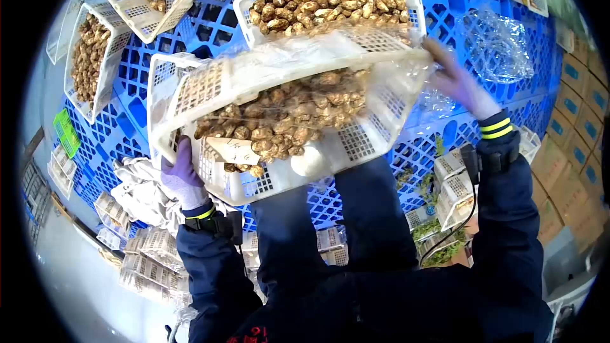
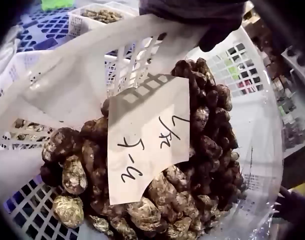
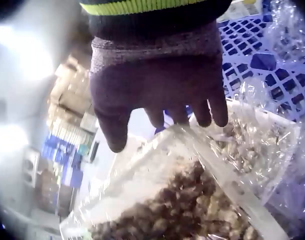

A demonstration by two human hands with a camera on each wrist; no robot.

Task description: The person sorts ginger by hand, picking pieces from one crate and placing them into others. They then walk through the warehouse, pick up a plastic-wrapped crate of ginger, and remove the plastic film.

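A white plastic crate (image 1: 381, 133) of knobbly brown tubers (image 1: 279, 114) is tilted up before me, clear plastic film (image 1: 254, 70) stretched over part of it. My left hand (image 1: 182, 174), in a purple glove, grips the crate's left rim; in the left wrist view its glove (image 2: 207, 20) wraps that rim. A handwritten cardboard label (image 2: 147, 142) lies on the tubers, near a round white thing (image 1: 311, 162). At the crate's far right corner is my gloved right hand (image 3: 157, 80). Its fingers are extended and spread, fingertips right at the film-covered edge, thumb apart.
Another full crate (image 1: 416, 0) stands just beyond on blue plastic pallets (image 1: 445, 57). More crates with tubers (image 1: 92, 63) are at the left. Crumpled clear film (image 1: 499, 44) lies at the right, cardboard boxes (image 1: 572, 114) past it. White cloth (image 1: 143, 190) lies at lower left.
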